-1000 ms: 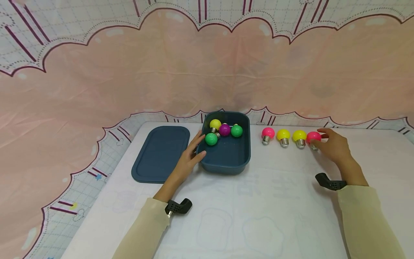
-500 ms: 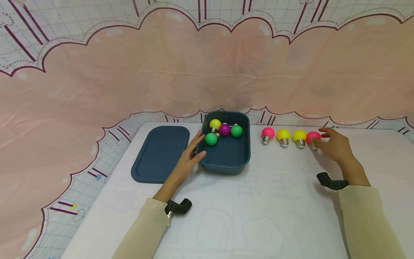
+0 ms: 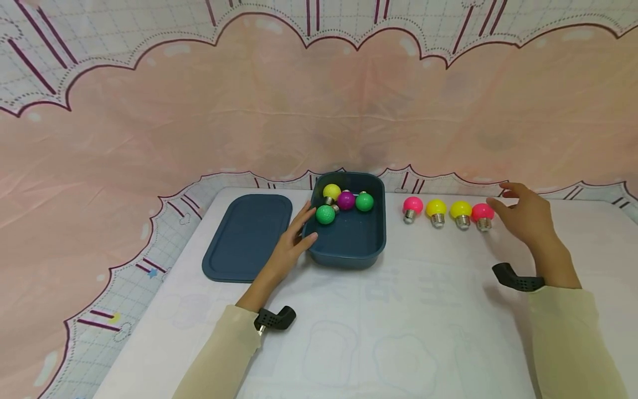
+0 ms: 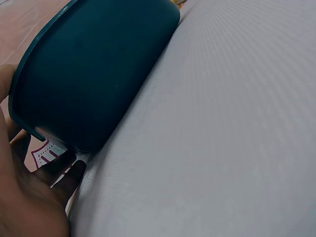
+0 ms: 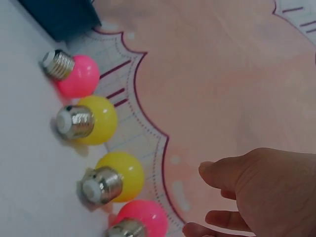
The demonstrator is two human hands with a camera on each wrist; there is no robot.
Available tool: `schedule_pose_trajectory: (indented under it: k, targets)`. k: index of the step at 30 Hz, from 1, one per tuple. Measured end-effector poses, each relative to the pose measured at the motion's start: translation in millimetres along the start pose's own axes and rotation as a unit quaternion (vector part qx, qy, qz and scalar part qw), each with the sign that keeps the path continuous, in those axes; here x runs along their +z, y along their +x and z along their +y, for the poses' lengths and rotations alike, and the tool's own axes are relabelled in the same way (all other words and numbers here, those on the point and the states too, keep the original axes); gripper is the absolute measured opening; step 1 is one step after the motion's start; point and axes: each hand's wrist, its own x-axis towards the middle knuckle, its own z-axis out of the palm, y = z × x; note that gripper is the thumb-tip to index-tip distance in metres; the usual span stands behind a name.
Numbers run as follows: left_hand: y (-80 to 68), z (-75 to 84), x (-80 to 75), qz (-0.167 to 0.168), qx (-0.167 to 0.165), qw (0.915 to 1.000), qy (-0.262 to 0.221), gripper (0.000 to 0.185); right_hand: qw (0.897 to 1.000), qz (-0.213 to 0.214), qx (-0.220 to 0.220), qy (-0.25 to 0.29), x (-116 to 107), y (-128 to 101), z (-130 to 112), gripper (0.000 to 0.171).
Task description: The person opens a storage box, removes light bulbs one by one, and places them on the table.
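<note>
Four bulbs stand in a row on the white table: a pink bulb (image 3: 412,205), two yellow bulbs (image 3: 436,208) (image 3: 461,210) and a second pink bulb (image 3: 482,212). My right hand (image 3: 523,217) hovers just right of that last pink bulb, fingers relaxed, holding nothing. The right wrist view shows the same hand (image 5: 256,192) apart from the last pink bulb (image 5: 143,217). My left hand (image 3: 294,244) rests with straight fingers against the left wall of a dark blue tub (image 3: 349,260). Inside lie a yellow bulb (image 3: 331,192), a purple bulb (image 3: 346,200) and two green bulbs (image 3: 365,201) (image 3: 325,214).
The tub's flat blue lid (image 3: 247,237) lies on the table left of the tub. A pink and white patterned cloth (image 3: 319,111) hangs behind and drapes round the table. In the left wrist view the tub's wall (image 4: 98,74) fills the top left.
My right hand has let go of the rightmost pink bulb and drawn away to the right and slightly up. The bulb stays in the row. The left hand has not moved.
</note>
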Motion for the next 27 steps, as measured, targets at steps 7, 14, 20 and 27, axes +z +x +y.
schedule_pose_trajectory:
  k: [7, 14, 20, 27]
  targets:
    - [0.1, -0.4, 0.4, 0.000, 0.000, 1.0000, -0.003, 0.054, 0.998, 0.027, -0.048, 0.007, -4.1, -4.6, -29.2, 0.059]
    - [-0.5, -0.4, 0.2, 0.003, -0.005, 1.0000, -0.001, 0.054, 0.993, 0.008, -0.117, 0.028, 4.3, -11.7, -76.4, 0.054]
    - [-0.6, -0.2, 0.0, 0.001, -0.005, 1.0000, -0.001, 0.054, 0.982, -0.013, -0.182, 0.039, 25.9, -13.0, -118.4, 0.051]
    - [-0.2, -0.8, 0.1, 0.002, 0.001, 1.0000, -0.002, 0.053, 0.969, -0.064, -0.231, 0.056, 62.2, -15.9, -159.6, 0.051]
